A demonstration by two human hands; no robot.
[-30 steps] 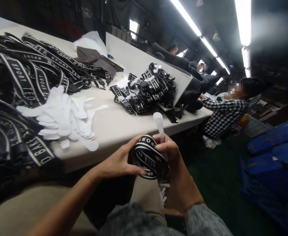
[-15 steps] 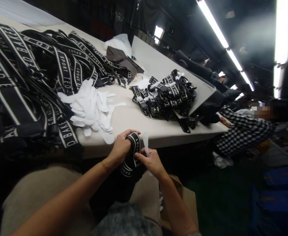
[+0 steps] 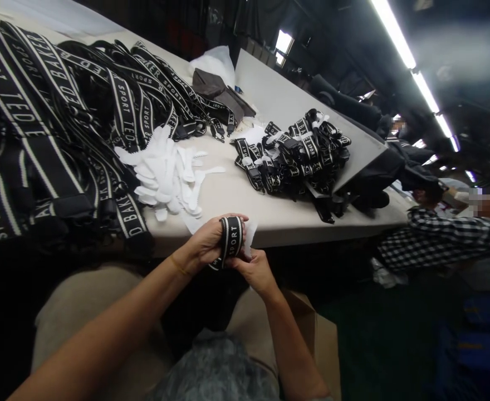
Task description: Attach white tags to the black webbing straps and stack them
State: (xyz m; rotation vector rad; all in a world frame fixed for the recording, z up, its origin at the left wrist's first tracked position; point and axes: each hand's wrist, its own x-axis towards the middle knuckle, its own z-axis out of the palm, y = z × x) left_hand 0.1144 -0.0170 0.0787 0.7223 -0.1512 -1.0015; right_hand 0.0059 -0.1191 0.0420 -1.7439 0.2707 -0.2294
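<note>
A black webbing strap (image 3: 232,236) with white edge lines and the word SPORT is folded into a compact loop just off the table's front edge. My left hand (image 3: 209,240) is closed around it from the left, fingers behind the loop. My right hand (image 3: 256,273) pinches at the loop's lower right side. A thin white strip (image 3: 250,236) with a jagged edge stands up from the right fingers, beside the strap. Nearest on the table is a loose heap of similar white strips (image 3: 165,178). Behind the loop, some of the left fingertips are hidden.
Long lettered straps with buckles (image 3: 53,128) cover the table's left side. A pile of bundled straps (image 3: 295,156) lies on the right of the white table (image 3: 245,209). A cardboard box (image 3: 326,345) stands by my right leg. Farther right sits a person in a checked shirt (image 3: 432,239).
The folded strap has been raised slightly and turned, its long hanging part now mostly out of sight. The white strip has come closer behind the strap. My view has shifted a little.
</note>
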